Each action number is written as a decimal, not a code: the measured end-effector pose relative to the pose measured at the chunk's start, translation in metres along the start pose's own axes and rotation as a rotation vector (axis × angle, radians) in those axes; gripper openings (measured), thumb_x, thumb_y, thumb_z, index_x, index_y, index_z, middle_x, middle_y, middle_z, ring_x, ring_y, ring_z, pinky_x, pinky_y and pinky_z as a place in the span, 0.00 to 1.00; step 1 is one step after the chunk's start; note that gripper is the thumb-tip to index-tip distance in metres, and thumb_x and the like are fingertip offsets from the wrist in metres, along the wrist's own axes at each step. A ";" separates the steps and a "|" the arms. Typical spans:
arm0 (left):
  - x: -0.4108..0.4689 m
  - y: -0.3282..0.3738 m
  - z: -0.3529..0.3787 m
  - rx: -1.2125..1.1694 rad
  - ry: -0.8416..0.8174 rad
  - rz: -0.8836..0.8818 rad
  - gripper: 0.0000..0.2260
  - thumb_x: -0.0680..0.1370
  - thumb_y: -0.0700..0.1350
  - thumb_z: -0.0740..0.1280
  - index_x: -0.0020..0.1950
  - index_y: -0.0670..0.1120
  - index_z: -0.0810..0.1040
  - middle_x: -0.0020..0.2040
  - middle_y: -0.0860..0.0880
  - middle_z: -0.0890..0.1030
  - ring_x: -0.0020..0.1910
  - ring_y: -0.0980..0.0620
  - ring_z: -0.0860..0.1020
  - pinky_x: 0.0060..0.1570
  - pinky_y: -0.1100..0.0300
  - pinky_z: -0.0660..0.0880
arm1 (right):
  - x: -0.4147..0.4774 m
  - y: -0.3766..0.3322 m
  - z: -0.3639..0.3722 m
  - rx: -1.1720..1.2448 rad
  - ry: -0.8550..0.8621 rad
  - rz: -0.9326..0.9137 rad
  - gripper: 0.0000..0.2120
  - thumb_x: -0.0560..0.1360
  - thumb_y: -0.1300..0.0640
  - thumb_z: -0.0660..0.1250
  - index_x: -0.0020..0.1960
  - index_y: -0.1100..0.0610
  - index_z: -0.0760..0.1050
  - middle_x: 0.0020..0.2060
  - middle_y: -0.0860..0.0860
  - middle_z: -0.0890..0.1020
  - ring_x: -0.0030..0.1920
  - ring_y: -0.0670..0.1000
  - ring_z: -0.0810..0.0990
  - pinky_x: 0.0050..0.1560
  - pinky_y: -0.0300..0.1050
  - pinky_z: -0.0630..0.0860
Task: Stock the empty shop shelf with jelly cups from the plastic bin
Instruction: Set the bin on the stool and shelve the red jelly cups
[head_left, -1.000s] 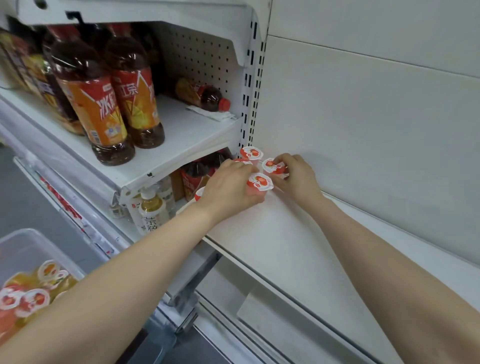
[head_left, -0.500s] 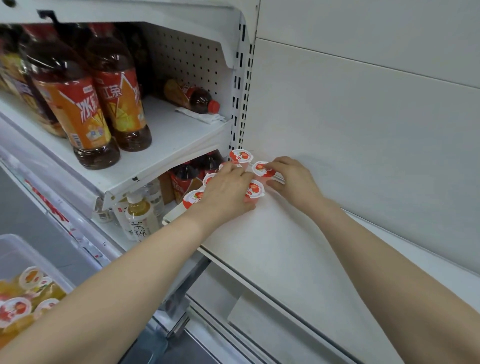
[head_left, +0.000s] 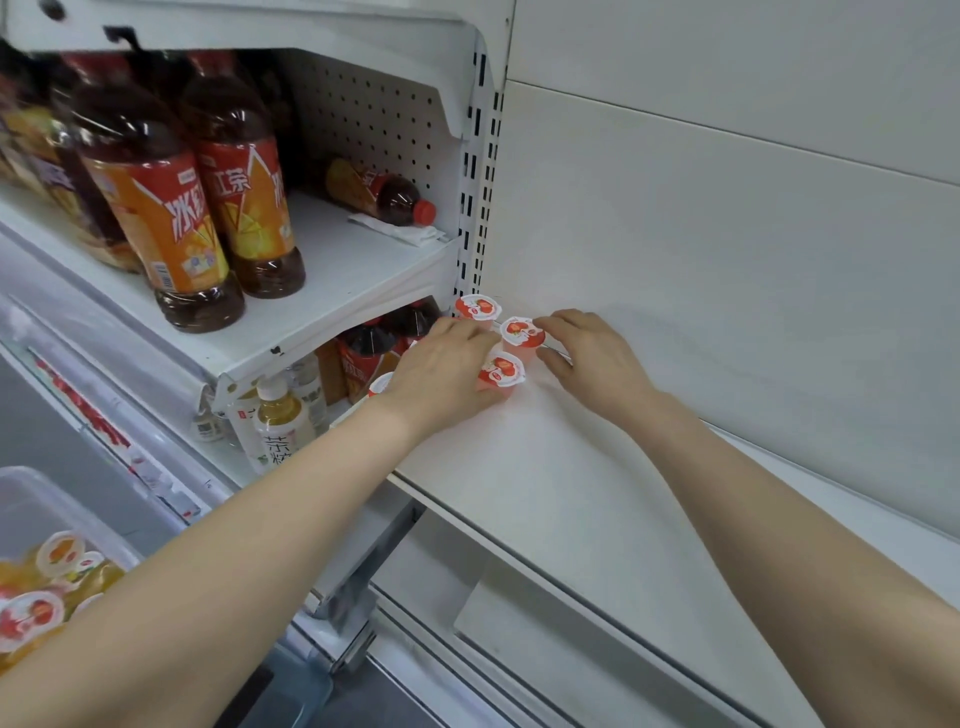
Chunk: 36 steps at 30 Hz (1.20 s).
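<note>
**Three jelly cups in the shelf corner, a hand on two of them**

At the lower left edge of the frame stands the clear plastic bin (head_left: 31, 499), only partly in view, with loose jelly cups (head_left: 60, 553) piled inside it, orange and red lids up. Above it, in the upper left, large iced tea bottles (head_left: 156, 208) stand on a white rack, and one small bottle (head_left: 379, 192) lies on its side at the back of that rack. Below the rack a pale tea bottle (head_left: 278, 421) stands upright.

At the centre, the left hand (head_left: 441, 374) lies palm down on the shop shelf (head_left: 571, 493). Its fingers are curled round the near jelly cup (head_left: 501, 371), with the thumb against the cup's front wall. One more lid (head_left: 381, 384) peeks out behind the wrist (most of it is hidden).

The corner jelly cup (head_left: 477, 307) stands in the back left corner of the shelf, just beyond the left knuckles. The middle jelly cup (head_left: 522, 332) stands between the two hands, close against the near one.

Right of centre, the right hand (head_left: 592, 358) holds the middle jelly cup, bent fingertips on the lid's edge and the thumb at its side. All three cups stand upright, lids up.
</note>
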<state>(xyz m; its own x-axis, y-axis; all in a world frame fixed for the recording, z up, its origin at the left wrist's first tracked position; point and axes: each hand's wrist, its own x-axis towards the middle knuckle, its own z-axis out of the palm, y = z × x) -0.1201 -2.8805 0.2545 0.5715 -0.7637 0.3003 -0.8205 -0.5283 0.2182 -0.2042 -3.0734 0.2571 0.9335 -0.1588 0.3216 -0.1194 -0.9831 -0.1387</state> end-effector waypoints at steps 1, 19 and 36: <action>-0.003 -0.001 -0.004 -0.006 0.003 0.010 0.29 0.75 0.61 0.66 0.72 0.49 0.69 0.70 0.49 0.71 0.68 0.47 0.66 0.64 0.51 0.70 | -0.004 -0.003 -0.003 -0.016 0.005 -0.004 0.17 0.79 0.56 0.65 0.67 0.56 0.74 0.59 0.55 0.79 0.58 0.60 0.76 0.55 0.51 0.72; -0.177 -0.084 -0.086 -0.014 0.165 0.097 0.21 0.77 0.50 0.66 0.69 0.47 0.72 0.64 0.48 0.75 0.65 0.47 0.69 0.64 0.53 0.67 | -0.102 -0.185 -0.014 -0.122 0.161 -0.018 0.19 0.78 0.53 0.64 0.67 0.59 0.74 0.60 0.57 0.79 0.61 0.61 0.75 0.61 0.56 0.73; -0.469 -0.290 -0.042 -0.029 0.028 -0.530 0.16 0.75 0.44 0.70 0.63 0.44 0.78 0.57 0.43 0.80 0.58 0.39 0.76 0.56 0.46 0.73 | -0.154 -0.398 0.169 0.149 -0.101 -0.325 0.18 0.78 0.51 0.61 0.63 0.59 0.77 0.56 0.55 0.80 0.56 0.57 0.77 0.60 0.49 0.72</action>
<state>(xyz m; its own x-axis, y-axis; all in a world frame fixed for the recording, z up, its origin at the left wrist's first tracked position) -0.1498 -2.3539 0.0897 0.9081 -0.3843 0.1664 -0.4188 -0.8282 0.3726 -0.2433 -2.6427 0.1047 0.9441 0.1764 0.2784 0.2322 -0.9555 -0.1820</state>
